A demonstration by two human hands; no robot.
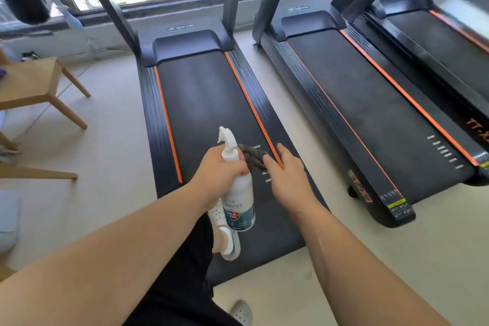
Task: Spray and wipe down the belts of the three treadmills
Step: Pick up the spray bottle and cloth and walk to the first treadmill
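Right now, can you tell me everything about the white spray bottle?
The white plastic spray bottle has a white trigger nozzle on top and a teal label low down. It hangs nearly upright above the left treadmill's black belt. The left hand grips its neck, also pinching a dark grey cloth.

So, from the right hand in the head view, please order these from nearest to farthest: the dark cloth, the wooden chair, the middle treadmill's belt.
From the right hand:
1. Dark cloth, just left of its fingertips.
2. Middle treadmill's belt, to its right.
3. Wooden chair, far left, beyond the left treadmill.
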